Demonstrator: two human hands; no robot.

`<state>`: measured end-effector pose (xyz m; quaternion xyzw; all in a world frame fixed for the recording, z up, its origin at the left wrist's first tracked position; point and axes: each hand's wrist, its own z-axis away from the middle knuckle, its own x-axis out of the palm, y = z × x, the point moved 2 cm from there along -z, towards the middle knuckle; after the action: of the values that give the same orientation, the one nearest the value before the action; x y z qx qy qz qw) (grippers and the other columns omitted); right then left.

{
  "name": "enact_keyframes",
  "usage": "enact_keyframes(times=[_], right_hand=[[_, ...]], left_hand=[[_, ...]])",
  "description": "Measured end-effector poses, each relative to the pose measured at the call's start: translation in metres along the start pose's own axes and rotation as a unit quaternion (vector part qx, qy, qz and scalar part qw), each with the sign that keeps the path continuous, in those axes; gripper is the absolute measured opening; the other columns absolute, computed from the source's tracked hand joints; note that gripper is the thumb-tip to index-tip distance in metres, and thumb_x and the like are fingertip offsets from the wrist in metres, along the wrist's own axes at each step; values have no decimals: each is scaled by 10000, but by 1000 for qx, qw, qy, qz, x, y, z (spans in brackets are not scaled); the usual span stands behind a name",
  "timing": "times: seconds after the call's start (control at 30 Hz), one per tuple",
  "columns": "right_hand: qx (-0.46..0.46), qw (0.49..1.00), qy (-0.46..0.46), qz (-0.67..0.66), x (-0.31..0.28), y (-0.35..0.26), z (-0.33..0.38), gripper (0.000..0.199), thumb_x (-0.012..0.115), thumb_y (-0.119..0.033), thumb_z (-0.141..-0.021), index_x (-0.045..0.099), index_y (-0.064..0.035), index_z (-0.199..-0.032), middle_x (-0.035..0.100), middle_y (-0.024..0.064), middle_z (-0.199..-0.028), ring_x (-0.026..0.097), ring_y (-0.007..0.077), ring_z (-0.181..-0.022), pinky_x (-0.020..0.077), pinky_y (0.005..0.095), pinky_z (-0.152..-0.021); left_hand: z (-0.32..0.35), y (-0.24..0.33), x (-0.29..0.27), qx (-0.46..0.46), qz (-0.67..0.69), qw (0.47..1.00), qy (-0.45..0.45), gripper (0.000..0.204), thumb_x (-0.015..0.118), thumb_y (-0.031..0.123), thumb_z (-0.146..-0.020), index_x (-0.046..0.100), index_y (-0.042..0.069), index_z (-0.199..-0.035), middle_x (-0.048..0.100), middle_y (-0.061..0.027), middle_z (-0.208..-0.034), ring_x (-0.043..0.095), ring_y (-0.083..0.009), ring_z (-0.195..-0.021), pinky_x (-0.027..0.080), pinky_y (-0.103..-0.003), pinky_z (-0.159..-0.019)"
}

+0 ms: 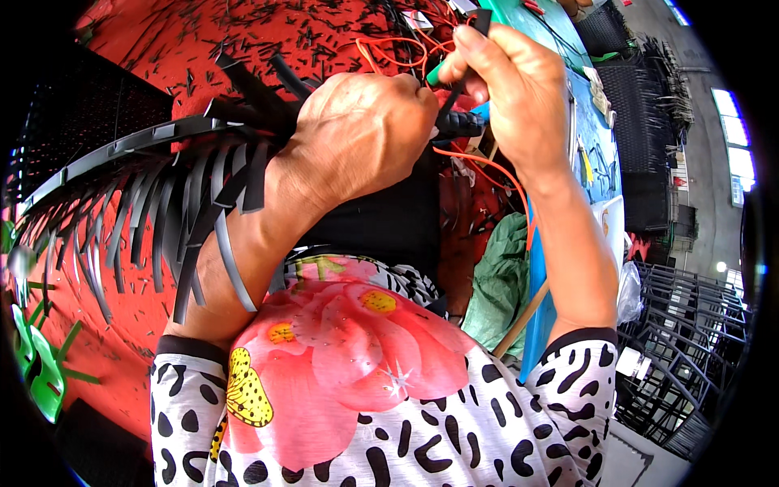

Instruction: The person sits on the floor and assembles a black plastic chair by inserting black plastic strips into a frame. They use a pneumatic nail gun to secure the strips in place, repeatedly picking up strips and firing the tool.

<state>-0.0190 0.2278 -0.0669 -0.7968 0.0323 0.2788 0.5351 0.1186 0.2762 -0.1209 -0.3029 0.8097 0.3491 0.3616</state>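
Observation:
My left hand (365,134) is closed in a fist at the edge of a black woven piece with a long fringe of flat plastic strips (146,223). The piece's curved grey-black rim (105,160) runs off to the left, and loose strip ends hang over my left forearm. Just right of the fist, my right hand (519,93) pinches a narrow black strip (480,23) between thumb and fingers. Something green (436,75) shows at a fingertip there. A dark bundled part (461,123) sits between the hands; my left fingers hide what they grip.
Short black offcuts (195,40) litter the red floor ahead. An orange cord (406,58) loops behind my hands. To the right stand a blue-topped table (596,122), a green cloth or sack (503,280) and black metal frames (690,341). A green plastic item (45,373) lies at left.

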Motion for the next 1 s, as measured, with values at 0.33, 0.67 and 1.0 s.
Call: enact_keyframes(times=[0.33,0.67,1.0], right_hand=[[-104,975,-62,185,16,49,-47,321,616,-167,-847,495,-6,-597,479,168,-557,503,297,-514,408,402,-526],[23,968,-181,171,22,86,-48,318,611,-284,-831,631,2,-691,603,202,-684,619,322,-654,460,411,-598],[-298,857,-256,334,26,109,-52,213,551,-222,-874,652,-47,-807,591,98,-657,621,237,-634,477,370,-566]], left_hand=[[-4,1,4,-2,-10,1000,18,223,723,151,-706,542,42,-774,545,-95,-703,588,-307,-632,468,-408,-533],[-6,3,2,-31,36,999,21,240,725,74,-677,629,31,-892,568,-95,-723,591,-297,-645,484,-382,-562],[-10,-2,-2,39,66,997,-5,324,651,-38,-691,643,3,-1012,540,-111,-759,582,-294,-651,476,-366,-557]])
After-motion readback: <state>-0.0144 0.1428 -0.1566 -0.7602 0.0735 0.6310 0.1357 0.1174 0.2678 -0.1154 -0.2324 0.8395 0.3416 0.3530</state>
